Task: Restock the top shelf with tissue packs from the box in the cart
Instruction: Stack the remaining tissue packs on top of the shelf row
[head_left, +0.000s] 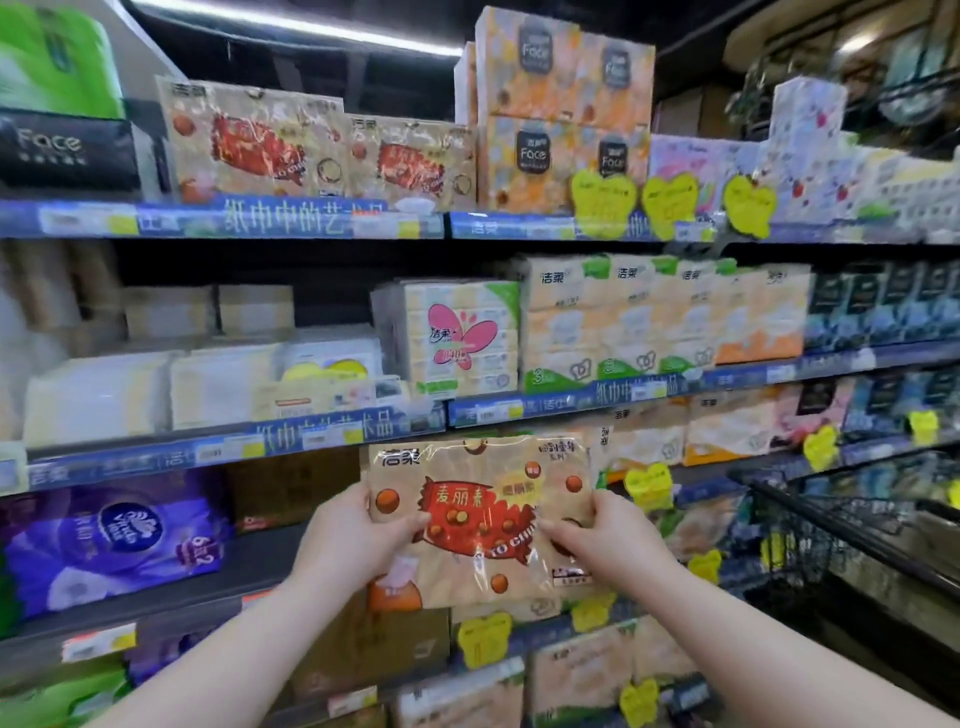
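I hold a beige tissue pack (480, 519) with a red candy-wrapper design upright in front of the shelves, at about the third shelf's height. My left hand (353, 535) grips its left edge and my right hand (605, 535) grips its right edge, thumbs on the front. Two matching beige packs (249, 140) (410, 161) stand on the top shelf (223, 218), up and to the left of the held pack. The black wire cart (841, 525) is at the right edge; the box in it is not in sight.
Orange and yellow Face tissue boxes (561, 109) are stacked right of the matching packs on the top shelf. A black Face pack (62, 150) sits at far left. Lower shelves hold several tissue packs, a purple roll pack (114, 540) and yellow price tags.
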